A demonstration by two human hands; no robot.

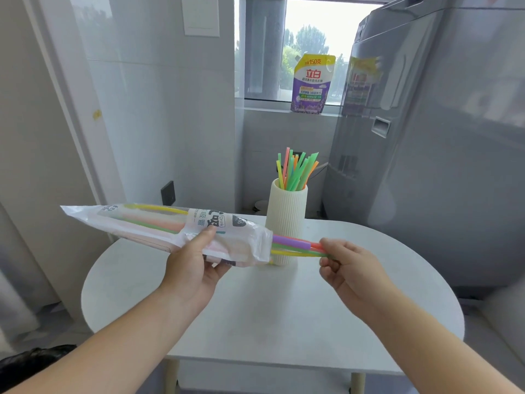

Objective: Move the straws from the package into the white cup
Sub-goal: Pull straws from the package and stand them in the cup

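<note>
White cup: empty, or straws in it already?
Not empty: the white cup stands upright holding a bunch of colored straws sticking out above its rim.

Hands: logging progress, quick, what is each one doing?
Left hand: closed on the straw package.
Right hand: pinching straws sticking out of the package.

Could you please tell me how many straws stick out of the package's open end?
4 visible: purple, orange, green and yellow, stacked top to bottom; more may be hidden.

Left hand (196, 268) gripping package (159, 228), right hand (345, 268) pinching straws (298, 245)
</note>
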